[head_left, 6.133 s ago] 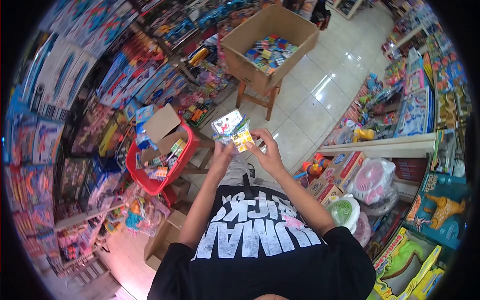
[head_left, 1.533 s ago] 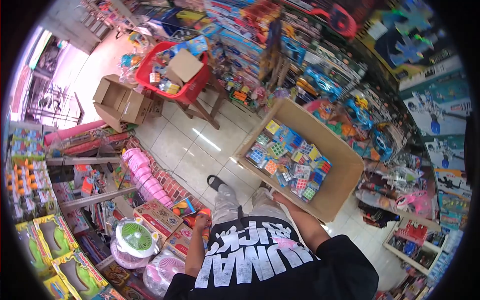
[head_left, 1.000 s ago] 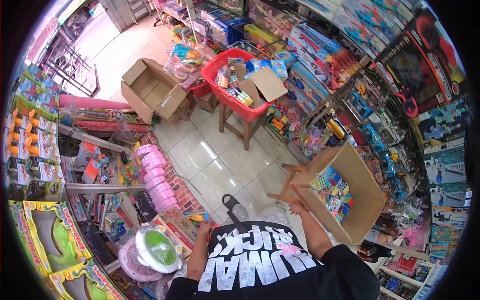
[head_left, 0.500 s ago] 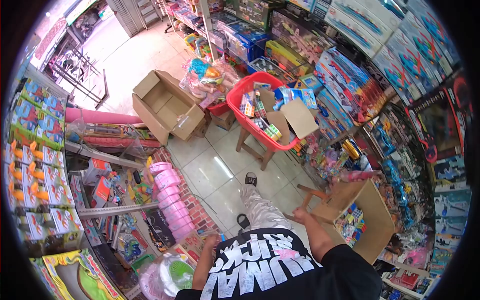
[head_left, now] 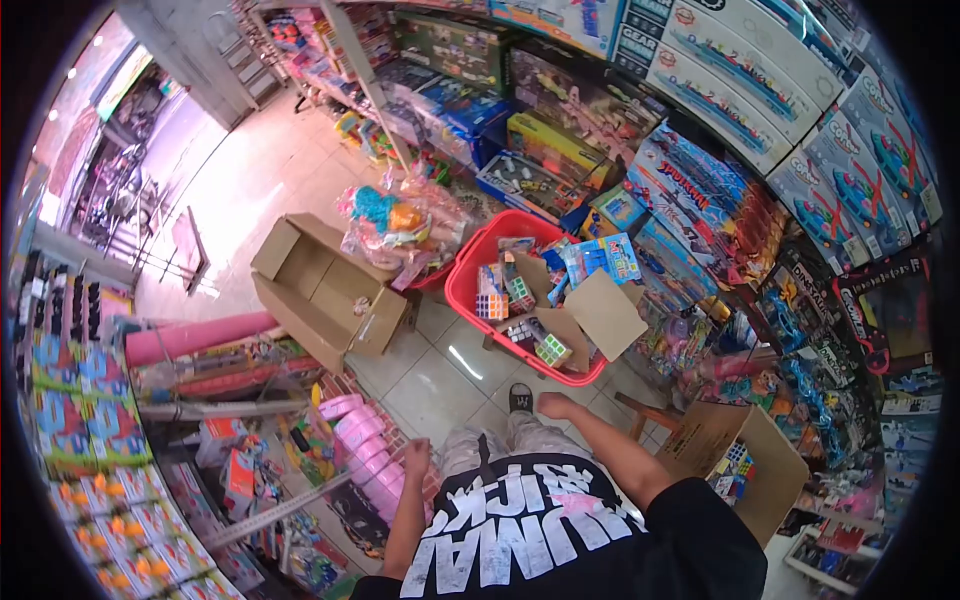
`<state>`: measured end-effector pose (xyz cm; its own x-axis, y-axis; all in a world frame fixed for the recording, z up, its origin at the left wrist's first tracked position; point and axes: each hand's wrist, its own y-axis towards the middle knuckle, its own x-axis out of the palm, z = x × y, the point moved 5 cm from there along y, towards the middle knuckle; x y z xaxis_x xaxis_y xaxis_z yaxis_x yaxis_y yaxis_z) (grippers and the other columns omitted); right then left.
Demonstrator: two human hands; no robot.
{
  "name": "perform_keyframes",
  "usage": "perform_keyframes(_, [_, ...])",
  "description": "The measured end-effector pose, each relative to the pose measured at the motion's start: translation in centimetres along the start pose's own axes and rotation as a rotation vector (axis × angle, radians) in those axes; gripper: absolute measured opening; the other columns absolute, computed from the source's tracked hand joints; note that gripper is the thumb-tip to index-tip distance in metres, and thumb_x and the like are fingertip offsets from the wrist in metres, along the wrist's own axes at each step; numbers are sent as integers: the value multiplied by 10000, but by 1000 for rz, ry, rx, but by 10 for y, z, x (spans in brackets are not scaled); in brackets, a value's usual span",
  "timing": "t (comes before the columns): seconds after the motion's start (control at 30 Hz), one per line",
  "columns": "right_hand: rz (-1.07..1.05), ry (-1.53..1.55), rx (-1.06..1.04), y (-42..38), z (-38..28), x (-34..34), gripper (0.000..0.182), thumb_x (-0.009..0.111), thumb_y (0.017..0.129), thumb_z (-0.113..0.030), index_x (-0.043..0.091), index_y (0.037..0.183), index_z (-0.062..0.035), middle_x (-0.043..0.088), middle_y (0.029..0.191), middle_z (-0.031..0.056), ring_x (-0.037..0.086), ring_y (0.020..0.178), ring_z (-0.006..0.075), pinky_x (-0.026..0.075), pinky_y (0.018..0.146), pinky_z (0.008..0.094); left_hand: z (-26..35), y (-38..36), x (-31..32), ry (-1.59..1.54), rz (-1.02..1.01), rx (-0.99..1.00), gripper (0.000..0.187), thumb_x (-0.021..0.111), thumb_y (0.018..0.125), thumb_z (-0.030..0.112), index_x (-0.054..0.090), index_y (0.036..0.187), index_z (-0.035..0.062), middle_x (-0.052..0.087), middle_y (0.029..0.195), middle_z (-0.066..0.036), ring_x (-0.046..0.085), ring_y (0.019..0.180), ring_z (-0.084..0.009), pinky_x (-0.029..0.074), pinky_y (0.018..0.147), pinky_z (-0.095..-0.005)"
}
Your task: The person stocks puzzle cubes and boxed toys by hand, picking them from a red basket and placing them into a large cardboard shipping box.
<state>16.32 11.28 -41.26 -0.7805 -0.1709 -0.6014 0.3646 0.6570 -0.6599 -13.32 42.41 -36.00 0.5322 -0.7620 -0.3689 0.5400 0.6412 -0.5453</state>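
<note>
My right hand (head_left: 555,404) is in front of my body, its fingers curled and nothing visible in them. It is nearest to the red plastic basket (head_left: 455,285) but apart from it. Inside the basket are several puzzle cubes (head_left: 551,349), a blue packet (head_left: 602,262) and a cardboard flap (head_left: 606,314). My left hand (head_left: 416,459) hangs beside the pink round containers (head_left: 368,442); its fingers are too small and blurred to make out. At my right stands an open cardboard box (head_left: 775,465) with more puzzle cubes (head_left: 737,468) in it.
An open cardboard carton (head_left: 285,315) sits on the tiled floor left of the basket. Bagged dolls (head_left: 400,225) lie behind it. Boxed toys (head_left: 560,90) line the back and right. A metal shelf edge (head_left: 270,510) and pink rolls (head_left: 200,337) are on the left.
The view has come closer to the basket. My right hand has left the side of the box and stool and swung forward. A blue bit seen at my left hand no longer shows.
</note>
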Motion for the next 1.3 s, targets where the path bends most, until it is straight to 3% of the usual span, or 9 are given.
perform_keyframes(0.17, [-9,744,-330,-53,-183,-166,348,578,961,-330,594,1141,-32,656,989,89,643,862,170,512,799,341,203,68,23,-90,-36,347,267,559,984,254,609,1091,14,665,964,-91,623,824,-146,495,747,-278])
perform_keyframes(0.4, [521,1298,-332,-29,-200,-279,260,633,921,-230,602,1072,-20,625,934,75,627,808,161,506,737,309,431,97,79,86,-327,796,274,562,972,178,563,1175,-7,624,1069,-122,619,959,-172,498,835,-310])
perform_keyframes(0.47, [1137,562,-48,-31,-185,-302,281,664,858,-179,602,1080,-18,602,933,120,630,798,248,512,724,344,448,117,101,119,-444,807,284,557,969,164,550,1192,-12,613,1090,-134,619,987,-192,501,842,-318])
perform_keyframes(0.5, [1192,311,14,-29,-188,-309,314,667,811,-142,598,1090,-17,577,964,168,621,821,337,518,712,391,449,123,109,145,-524,812,295,552,967,151,538,1209,-16,602,1111,-146,619,1015,-211,503,849,-326])
perform_keyframes(0.63, [1268,99,230,-11,-204,-322,300,644,835,-130,587,1105,-12,557,1031,183,619,844,386,519,720,460,443,149,141,299,-755,827,349,577,919,97,501,1238,-24,545,1181,-211,607,1037,-320,511,868,-385])
perform_keyframes(0.8, [1125,412,737,-15,-191,-313,238,625,857,-117,599,1065,-5,514,1100,199,622,887,426,502,760,533,450,146,145,402,-884,951,408,593,897,92,479,1270,-28,537,1195,-227,607,1047,-334,495,906,-392])
perform_keyframes(1.13, [1729,309,414,-105,-257,-346,130,617,872,-94,594,954,4,606,954,157,586,846,318,462,732,379,512,143,127,89,-1031,841,760,770,811,188,353,1422,16,465,1366,-179,508,1241,-263,452,994,-366])
perform_keyframes(1.2, [1591,788,400,-111,-261,-350,130,591,920,-112,591,975,6,607,898,155,592,776,299,458,687,345,522,136,125,69,-1291,909,838,819,759,200,349,1426,5,460,1391,-166,481,1274,-245,425,1026,-358])
perform_keyframes(1.3, [1450,1127,208,-71,-249,-336,195,577,962,-174,592,1015,13,614,849,94,591,740,197,457,669,319,515,134,108,184,-1575,313,686,827,764,224,489,1313,-9,613,1198,-101,601,1074,-157,478,933,-307])
